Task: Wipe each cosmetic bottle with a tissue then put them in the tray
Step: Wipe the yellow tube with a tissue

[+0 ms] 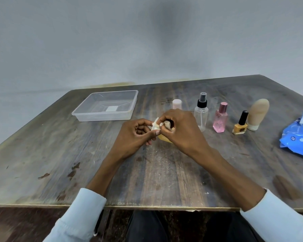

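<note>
Bare desk (pixel 147 180) stretches from the hands to its near edge. The left hand (pixel 136 135) pinches a tissue (pixel 156 125); the right hand (pixel 180 130) grips a yellowish bottle (pixel 162 137) wrapped in it.

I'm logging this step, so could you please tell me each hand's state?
Left hand: pinches the small yellowish bottle.
Right hand: grips a crumpled white tissue against that bottle.

I see a worn dark wooden table (pixel 59 154) carrying a clear plastic tray (pixel 87 114), pink-capped bottle (pixel 177 103), clear spray bottle (pixel 201 116), pink perfume bottle (pixel 220 119), yellow nail polish (pixel 240 126), beige tube (pixel 257 116), blue wipes pack (pixel 297 140).
</note>
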